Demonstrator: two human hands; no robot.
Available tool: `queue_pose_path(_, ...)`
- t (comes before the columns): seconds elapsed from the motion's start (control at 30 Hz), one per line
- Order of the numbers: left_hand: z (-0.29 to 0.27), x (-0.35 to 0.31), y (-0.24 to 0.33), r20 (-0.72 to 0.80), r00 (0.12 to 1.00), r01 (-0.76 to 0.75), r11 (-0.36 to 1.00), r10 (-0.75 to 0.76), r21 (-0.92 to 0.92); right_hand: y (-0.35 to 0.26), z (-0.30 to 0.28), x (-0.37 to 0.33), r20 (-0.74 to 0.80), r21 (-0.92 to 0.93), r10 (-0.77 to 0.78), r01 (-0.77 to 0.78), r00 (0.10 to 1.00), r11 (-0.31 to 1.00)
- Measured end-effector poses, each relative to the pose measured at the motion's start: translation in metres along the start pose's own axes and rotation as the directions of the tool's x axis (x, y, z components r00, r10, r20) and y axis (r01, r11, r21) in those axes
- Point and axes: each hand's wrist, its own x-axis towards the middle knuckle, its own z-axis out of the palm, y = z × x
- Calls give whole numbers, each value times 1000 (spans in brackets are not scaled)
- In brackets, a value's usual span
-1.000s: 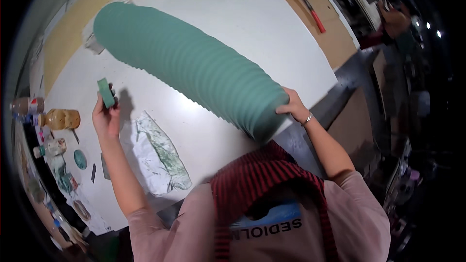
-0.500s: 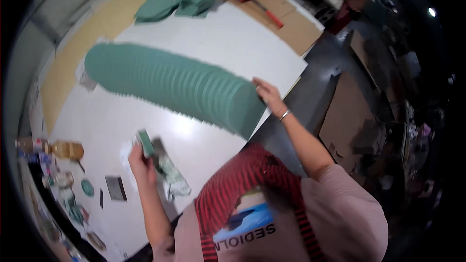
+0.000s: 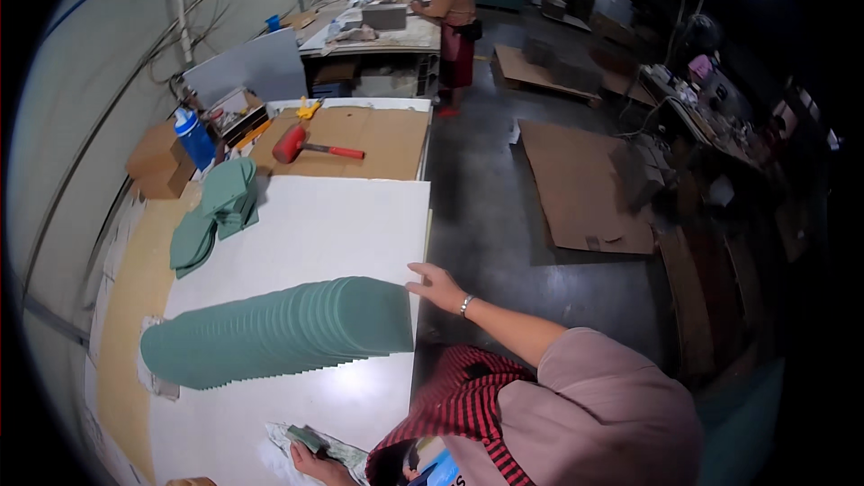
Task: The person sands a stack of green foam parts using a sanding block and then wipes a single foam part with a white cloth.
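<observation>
White counter (image 3: 306,225) in a dim workshop carries a long row of green discs (image 3: 279,331) lying on edge near its right edge. Right hand (image 3: 438,288) rests flat and open against the row's end; left hand (image 3: 315,461) grips a small green block (image 3: 309,438). The step appears to be squaring the row, which calls for steady end pressure; the discs look thin, uniform and slightly fanned.

matt green sheets, foam-like, fanned in a long row (image 3: 279,333) under the bare right hand (image 3: 438,289). smooth white board tabletop (image 3: 333,225), faint sheen. crumpled, paint-stained paper (image 3: 337,452) by the left hand (image 3: 313,463). brown corrugated cardboard (image 3: 378,139), dull. glossy red mallet (image 3: 301,146). polished grey concrete floor (image 3: 490,216).
</observation>
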Motion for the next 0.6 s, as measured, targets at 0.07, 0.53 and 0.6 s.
queue_pose_path(0.07, 7, 2, -1, -69, 997, 33, 999, -35, -21, 7, -10, -15, -73, 30, 23, -21, 997, 999)
queue_pose_path(0.53, 7, 12, 1, -97, 989, 81, 964, -109, -254, -48, -31, -52, 195, 16, -2, -2, 981, 1000)
queue_pose_path(0.6, -27, -9, 3, -25, 988, 131, 901, -155, -414, -69, 4, -52, 403, 108, -76, 35, 912, 994)
